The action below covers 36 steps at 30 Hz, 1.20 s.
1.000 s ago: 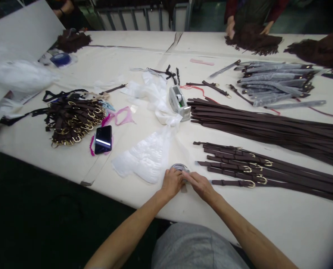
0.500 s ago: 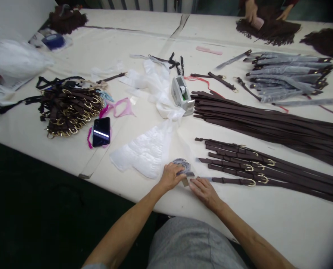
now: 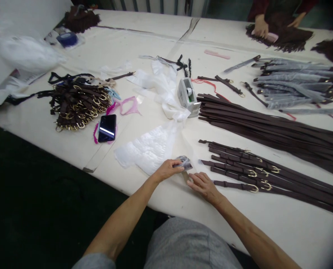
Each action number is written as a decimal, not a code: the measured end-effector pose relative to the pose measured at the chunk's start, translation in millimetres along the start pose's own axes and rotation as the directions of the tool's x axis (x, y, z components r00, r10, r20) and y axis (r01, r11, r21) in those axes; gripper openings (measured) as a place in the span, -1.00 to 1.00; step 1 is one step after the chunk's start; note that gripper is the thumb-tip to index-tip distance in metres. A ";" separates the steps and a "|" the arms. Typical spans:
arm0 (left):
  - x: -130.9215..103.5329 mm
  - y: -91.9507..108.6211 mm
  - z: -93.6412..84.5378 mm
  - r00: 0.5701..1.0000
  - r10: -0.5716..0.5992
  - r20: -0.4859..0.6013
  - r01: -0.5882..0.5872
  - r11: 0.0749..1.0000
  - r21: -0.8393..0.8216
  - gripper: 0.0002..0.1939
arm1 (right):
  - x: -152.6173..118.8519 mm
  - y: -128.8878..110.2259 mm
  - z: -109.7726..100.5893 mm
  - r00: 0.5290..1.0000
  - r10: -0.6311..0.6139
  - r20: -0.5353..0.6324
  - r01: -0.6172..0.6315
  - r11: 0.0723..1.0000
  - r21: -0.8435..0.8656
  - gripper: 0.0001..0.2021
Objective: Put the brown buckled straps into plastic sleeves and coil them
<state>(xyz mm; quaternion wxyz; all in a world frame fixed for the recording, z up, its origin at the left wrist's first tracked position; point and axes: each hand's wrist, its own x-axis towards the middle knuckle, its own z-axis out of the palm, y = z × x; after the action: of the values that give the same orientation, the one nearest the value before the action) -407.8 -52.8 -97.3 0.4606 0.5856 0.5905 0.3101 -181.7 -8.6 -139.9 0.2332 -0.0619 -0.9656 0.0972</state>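
Observation:
My left hand [image 3: 168, 170] is closed on a greyish, see-through roll [image 3: 186, 163] that looks like clear tape, lifted just over the table near its front edge. From the roll a short tan strip [image 3: 186, 177] runs down toward my right hand [image 3: 203, 185]. My right thumb and fingers are pinched at the strip's lower end; the exact contact is partly hidden. Just right of my right hand lie several dark brown belts [image 3: 233, 184] with gold buckles, their tips pointing toward me. A crumpled white plastic sheet [image 3: 144, 149] lies beyond my left hand.
A tape dispenser [image 3: 189, 98] stands mid-table beside long brown straps [image 3: 261, 123]. Film-wrapped straps [image 3: 292, 84] lie at the right. A phone [image 3: 107, 128] and a pile of buckled straps [image 3: 81, 104] are at the left. Across the table, a person's hand [image 3: 261, 27] holds a comb on fringed brown fabric.
My left hand has raised and tilted the roll, and the tan strip shows longer between my hands. The view has shifted slightly. The other person's comb has moved on the fringed fabric.

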 end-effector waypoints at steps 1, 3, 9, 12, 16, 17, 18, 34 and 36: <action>0.3 -0.1 -1.5 1.000 0.002 0.005 -0.002 1.000 0.002 -0.68 | 5.5 1.0 -0.9 0.999 -0.028 0.023 0.028 1.000 0.011 -0.64; 0.9 0.7 -2.9 1.000 0.006 0.010 -0.007 1.000 0.027 -0.67 | 19.4 0.8 -4.3 0.995 -0.077 0.062 0.075 0.996 0.038 -0.65; 1.4 4.4 5.9 0.998 0.010 -0.055 0.003 0.973 0.232 -0.81 | 47.6 -5.8 -18.0 0.998 -0.060 0.007 0.060 0.998 0.003 -0.63; -0.5 0.8 17.2 0.997 0.015 -0.076 0.010 0.947 0.322 -0.81 | 50.4 -1.3 -10.9 0.997 0.061 -0.047 -0.057 0.995 0.085 -0.54; -5.6 -5.0 34.1 0.999 0.046 -0.015 -0.037 0.925 0.379 -0.85 | 52.7 11.1 6.4 0.953 0.266 -0.146 -0.243 0.958 0.155 -0.47; -6.7 -5.8 37.2 0.999 0.052 -0.007 -0.045 0.920 0.389 -0.84 | 51.2 12.9 8.8 0.938 0.306 -0.165 -0.282 0.947 0.154 -0.46; -7.5 -6.2 39.3 0.998 0.056 -0.004 -0.050 0.917 0.397 -0.82 | 48.0 13.3 9.6 0.925 0.335 -0.180 -0.311 0.938 0.152 -0.45; 6.0 -10.2 19.9 0.999 0.046 0.008 -0.047 0.941 0.336 -0.80 | 19.2 -12.7 2.8 0.995 -0.021 0.094 0.017 0.999 0.045 -0.61; 3.5 -11.0 25.3 0.999 0.049 -0.006 -0.045 0.941 0.334 -0.72 | 23.7 -13.8 -0.5 0.997 0.003 0.077 -0.007 0.999 0.046 -0.60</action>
<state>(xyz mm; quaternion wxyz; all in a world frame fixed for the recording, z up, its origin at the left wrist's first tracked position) -388.9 -55.1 -117.6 0.3430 0.6670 0.6236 0.2205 -203.4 -18.1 -126.1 0.1970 -0.0553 -0.9712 0.1224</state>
